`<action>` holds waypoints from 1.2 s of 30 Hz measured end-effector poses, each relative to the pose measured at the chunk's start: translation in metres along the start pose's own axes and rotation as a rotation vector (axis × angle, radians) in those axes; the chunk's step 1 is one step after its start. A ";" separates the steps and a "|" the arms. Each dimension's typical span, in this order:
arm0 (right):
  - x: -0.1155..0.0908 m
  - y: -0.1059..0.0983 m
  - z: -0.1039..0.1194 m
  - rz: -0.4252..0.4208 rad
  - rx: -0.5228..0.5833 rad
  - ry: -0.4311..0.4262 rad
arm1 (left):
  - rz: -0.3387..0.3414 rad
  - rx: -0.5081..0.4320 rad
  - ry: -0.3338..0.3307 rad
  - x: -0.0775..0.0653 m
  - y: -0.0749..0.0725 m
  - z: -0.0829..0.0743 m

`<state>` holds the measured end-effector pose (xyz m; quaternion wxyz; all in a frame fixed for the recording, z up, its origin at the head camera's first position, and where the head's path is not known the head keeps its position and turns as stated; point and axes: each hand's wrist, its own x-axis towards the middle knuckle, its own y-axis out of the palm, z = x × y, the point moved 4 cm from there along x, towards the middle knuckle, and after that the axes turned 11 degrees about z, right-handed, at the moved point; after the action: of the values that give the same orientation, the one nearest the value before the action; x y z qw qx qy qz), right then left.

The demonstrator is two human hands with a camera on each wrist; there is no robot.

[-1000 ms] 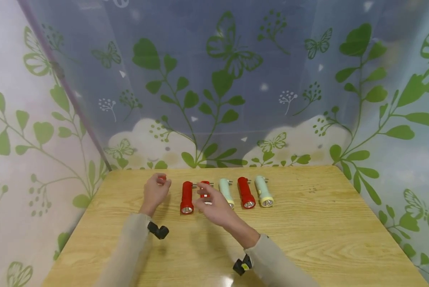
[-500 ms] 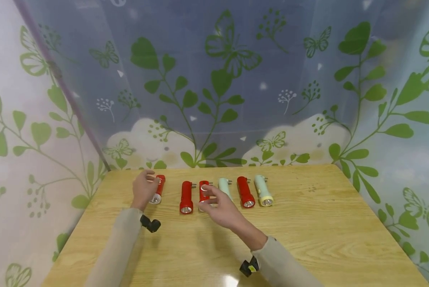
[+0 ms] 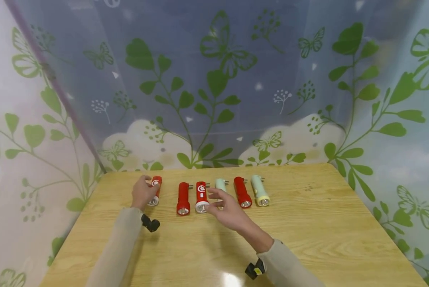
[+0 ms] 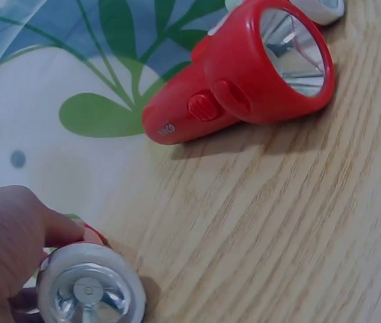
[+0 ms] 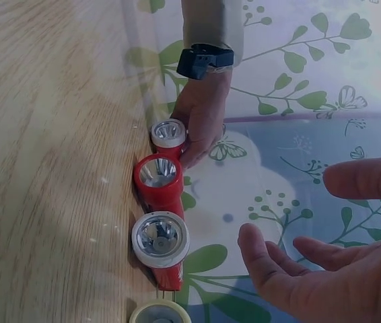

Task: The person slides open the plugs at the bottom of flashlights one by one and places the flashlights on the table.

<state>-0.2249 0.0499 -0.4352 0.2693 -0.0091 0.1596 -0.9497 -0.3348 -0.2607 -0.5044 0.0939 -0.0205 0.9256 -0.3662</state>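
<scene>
At the left end of a row of flashlights, my left hand [image 3: 142, 194] holds a red flashlight [image 3: 157, 184] with a white rim and a white emblem. It lies on the table, its lens [image 4: 88, 292] facing the near side; a finger touches its upper side in the left wrist view. My right hand [image 3: 231, 212] hovers with fingers apart and holds nothing. Just left of its fingertips lies another red flashlight [image 3: 201, 195] with a white rim. Partly behind that hand is a pale green flashlight [image 3: 220, 184].
Between the two white-rimmed flashlights lies an all-red flashlight [image 3: 183, 198]. Farther right are another red flashlight [image 3: 242, 192] and a pale green one [image 3: 260, 190] with a yellow rim. Plug prongs stick out of several. A patterned curtain [image 3: 185, 79] encloses the wooden table [image 3: 307, 223].
My left hand has shifted left, uncovering the leftmost flashlight, whose emblem now shows more. My right hand has drawn back to the right, off the white-rimmed red flashlight. The head view has turned slightly.
</scene>
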 end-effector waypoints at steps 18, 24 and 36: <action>0.001 0.000 0.002 0.014 0.007 0.015 | 0.112 -0.103 -0.032 0.003 -0.003 0.014; 0.001 -0.003 0.002 0.006 0.039 0.025 | 0.083 -0.119 -0.032 -0.001 -0.010 0.016; 0.007 -0.010 -0.002 -0.034 0.051 0.037 | 0.040 -0.292 -0.032 -0.008 -0.021 0.014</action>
<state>-0.2359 0.0552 -0.4342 0.2503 0.0123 0.1403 -0.9579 -0.3245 -0.2852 -0.4987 0.1122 -0.0212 0.9675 -0.2255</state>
